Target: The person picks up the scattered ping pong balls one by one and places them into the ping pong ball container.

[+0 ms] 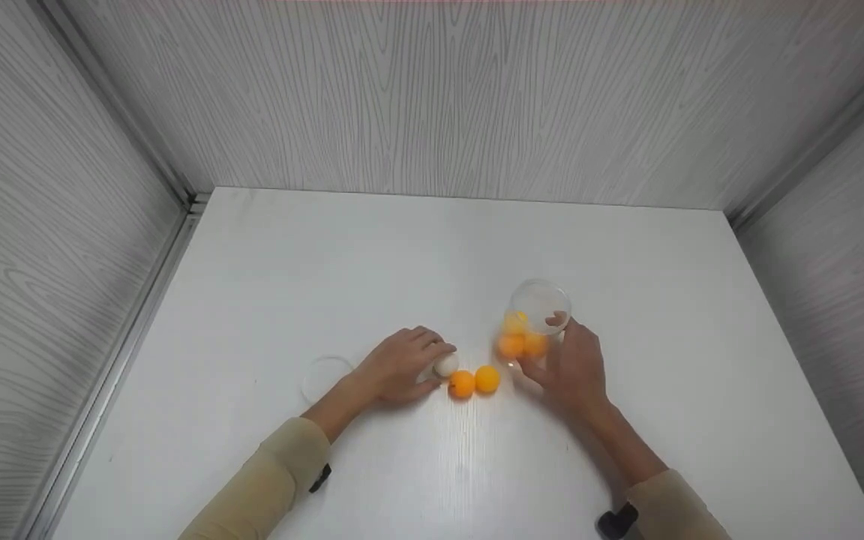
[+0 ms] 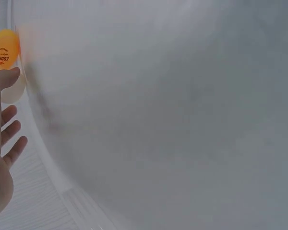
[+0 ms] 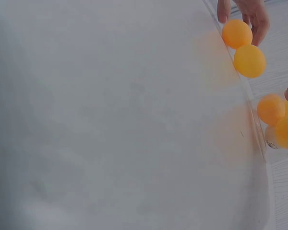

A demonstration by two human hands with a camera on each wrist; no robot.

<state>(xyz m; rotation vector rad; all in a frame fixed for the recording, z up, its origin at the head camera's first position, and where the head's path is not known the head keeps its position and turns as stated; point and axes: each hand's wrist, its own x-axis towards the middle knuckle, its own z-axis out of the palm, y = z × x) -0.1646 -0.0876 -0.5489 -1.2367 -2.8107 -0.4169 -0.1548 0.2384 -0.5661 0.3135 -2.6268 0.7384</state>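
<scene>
While the left hand (image 1: 400, 367) is pinching one white ball (image 1: 445, 366), the right hand (image 1: 576, 367) is gripping one clear cup (image 1: 533, 296) containing stacked orange balls (image 1: 511, 346), two loose orange balls (image 1: 487, 379) lying between, possibly risking a roll-away if nudged.

The surface (image 1: 357, 262) before me is white, its straight far edge running along the grain-patterned back panel (image 1: 432, 97). On it, near the middle, an orange ball (image 1: 462, 385) and a yellower ball (image 1: 487, 379) lie side by side, with a white ball (image 1: 446, 365) just beside the orange one. To their right is a clear cup (image 1: 535, 304) with more orange balls (image 1: 511, 346) low inside; whether cup and white ball are fully set down, I can't fairly tell. Off to the left sits a clear, round-rimmed piece (image 1: 325, 380).
</scene>
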